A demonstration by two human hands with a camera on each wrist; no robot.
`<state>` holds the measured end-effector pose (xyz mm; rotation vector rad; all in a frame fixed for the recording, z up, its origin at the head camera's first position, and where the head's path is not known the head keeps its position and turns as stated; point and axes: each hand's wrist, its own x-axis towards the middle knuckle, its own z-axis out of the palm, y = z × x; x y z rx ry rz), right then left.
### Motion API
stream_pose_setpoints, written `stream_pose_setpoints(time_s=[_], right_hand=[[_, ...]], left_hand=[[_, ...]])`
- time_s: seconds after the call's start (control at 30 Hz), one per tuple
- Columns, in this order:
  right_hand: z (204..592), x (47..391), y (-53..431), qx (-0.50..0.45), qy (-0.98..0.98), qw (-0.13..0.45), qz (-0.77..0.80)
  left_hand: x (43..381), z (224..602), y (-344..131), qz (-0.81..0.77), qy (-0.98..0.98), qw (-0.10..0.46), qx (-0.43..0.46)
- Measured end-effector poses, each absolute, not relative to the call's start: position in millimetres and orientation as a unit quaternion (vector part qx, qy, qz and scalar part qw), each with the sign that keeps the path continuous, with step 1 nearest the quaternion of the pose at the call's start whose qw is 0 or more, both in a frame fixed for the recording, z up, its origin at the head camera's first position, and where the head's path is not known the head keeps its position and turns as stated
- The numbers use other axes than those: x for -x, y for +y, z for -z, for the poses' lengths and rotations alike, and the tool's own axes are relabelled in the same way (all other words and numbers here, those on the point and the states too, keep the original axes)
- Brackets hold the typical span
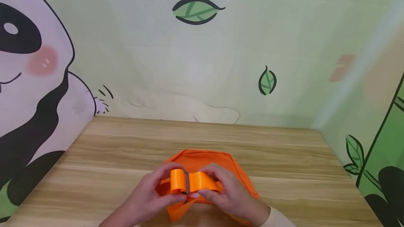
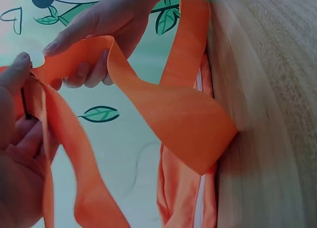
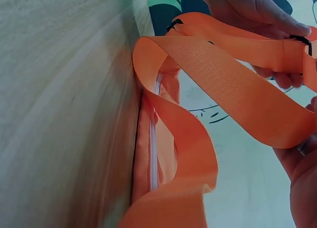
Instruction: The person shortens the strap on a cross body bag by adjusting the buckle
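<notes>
In the head view an orange fabric bag (image 1: 209,158) lies on the table, partly hidden by my hands. Above it my left hand (image 1: 149,192) holds a loop of the bag's wide orange strap beside a dark slider buckle (image 1: 187,182). The other side of the strap (image 1: 202,180) is pinched between thumb and fingers of my right hand (image 1: 231,192). Both wrist views show long strap lengths hanging in twisted loops down to the bag. A pale zipper (image 3: 153,148) runs along the bag in the right wrist view. A second dark fitting (image 3: 174,24) sits farther along the strap.
The bag rests on a wood-grain table (image 1: 126,143). Behind it stands a pale green backdrop (image 1: 142,45) with printed leaves, and a large printed panda (image 1: 34,90) is at the left.
</notes>
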<state>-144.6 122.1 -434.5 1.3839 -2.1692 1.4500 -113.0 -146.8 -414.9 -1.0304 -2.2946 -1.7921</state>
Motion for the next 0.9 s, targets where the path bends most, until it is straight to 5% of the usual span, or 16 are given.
stream_pose_setpoints(time_s=[0.3,0.53,0.9], right_hand=[[436.6,145.6,118.6,-0.486,-0.718,0.103,-0.488],[437.8,147.1,113.8,-0.486,-0.735,0.122,-0.456],[427.6,141.8,107.6,-0.486,-0.77,0.15,-0.385]], left_hand=[[113.8,413.6,-145.4,0.561,-0.773,-0.013,0.296],[117.0,418.7,-145.7,0.573,-0.744,0.051,0.339],[114.2,416.9,-143.2,0.572,-0.753,0.03,0.324]])
